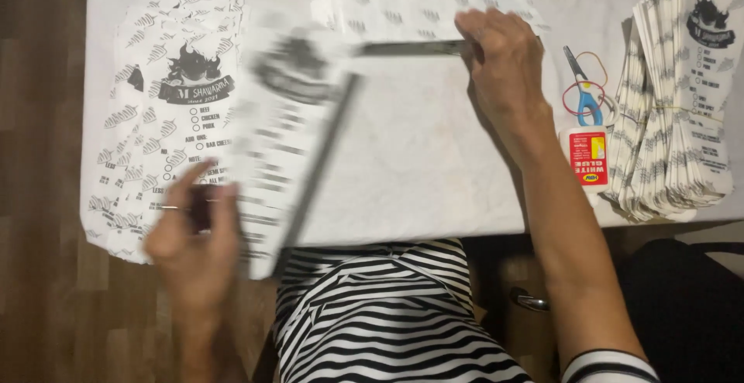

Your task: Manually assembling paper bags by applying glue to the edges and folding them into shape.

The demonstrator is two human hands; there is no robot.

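Between both hands: one printed paper sheet [291, 131], blurred.
Left hand [194, 236] is pinching the sheet's near edge, the sheet stretching away toward the right hand [500, 61], which is pressing flat on its far corner, fingers spread. Sheet is showing white with black print. Beyond the right hand are lying one pair of blue scissors [587, 96], one glue bottle [589, 158], one banded stack of bags [678, 104].

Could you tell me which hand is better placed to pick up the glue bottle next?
Right, probably. The right hand rests on the table just beside the glue bottle, while the left hand is at the far side, holding a blurred printed paper bag.
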